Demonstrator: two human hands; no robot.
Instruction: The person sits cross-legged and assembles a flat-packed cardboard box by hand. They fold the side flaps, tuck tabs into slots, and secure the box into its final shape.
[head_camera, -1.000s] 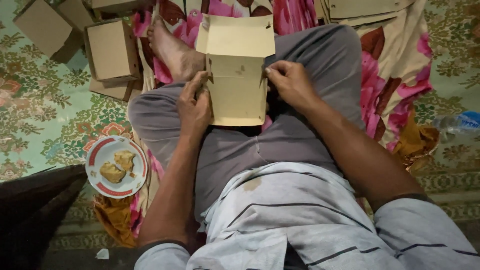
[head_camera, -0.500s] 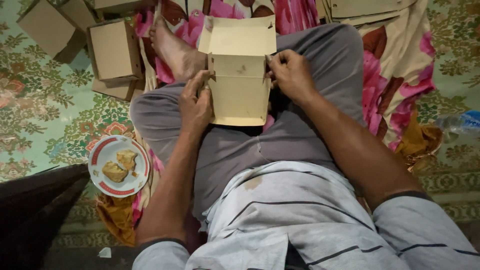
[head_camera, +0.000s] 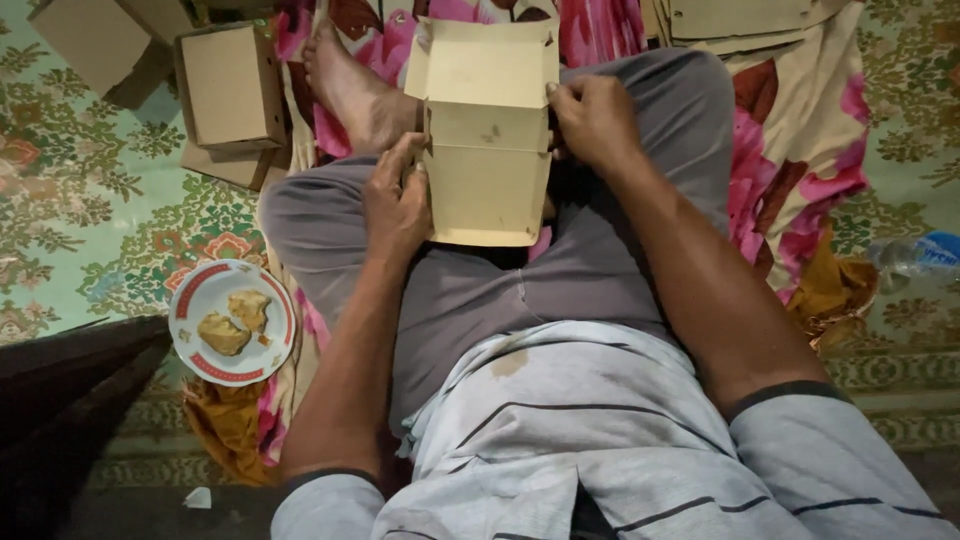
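Note:
A tan cardboard box rests on my lap between my crossed legs, its lid flap open and pointing away from me. My left hand grips the box's left side, fingers curled around the edge. My right hand pinches the upper right corner where the lid meets the body. My bare foot lies just left of the box.
Folded cardboard boxes are stacked on the patterned floor mat at the upper left, more flat cardboard at the top right. A red-rimmed white plate with pieces of food sits left of my knee. A plastic bottle lies at the right edge.
The box has shifted slightly upward on my lap, and my right hand has moved up to its upper right corner. My left hand stays on the left side.

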